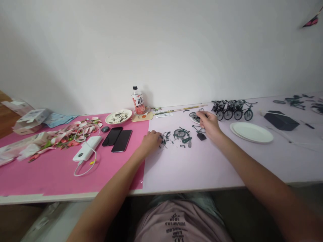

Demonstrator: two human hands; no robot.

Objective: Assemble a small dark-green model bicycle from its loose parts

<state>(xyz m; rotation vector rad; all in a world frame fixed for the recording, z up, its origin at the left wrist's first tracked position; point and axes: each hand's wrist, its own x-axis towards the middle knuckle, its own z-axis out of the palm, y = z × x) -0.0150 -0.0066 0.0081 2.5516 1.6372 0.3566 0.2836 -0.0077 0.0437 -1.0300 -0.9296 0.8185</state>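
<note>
Lilac tabletop (181, 169) | bicycle parts (187, 139) between left fingers (158, 135), right fingers (201, 116) | both curled, grip unclear

The left hand (150, 143) partly hides some dark parts (164, 142). Small bits (182, 146) are too tiny to identify. The bottom edge crops the shirt (181, 232).

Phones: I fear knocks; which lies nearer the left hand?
The right-hand phone, on the side toward the left hand; the other phone lies farther left.
</note>
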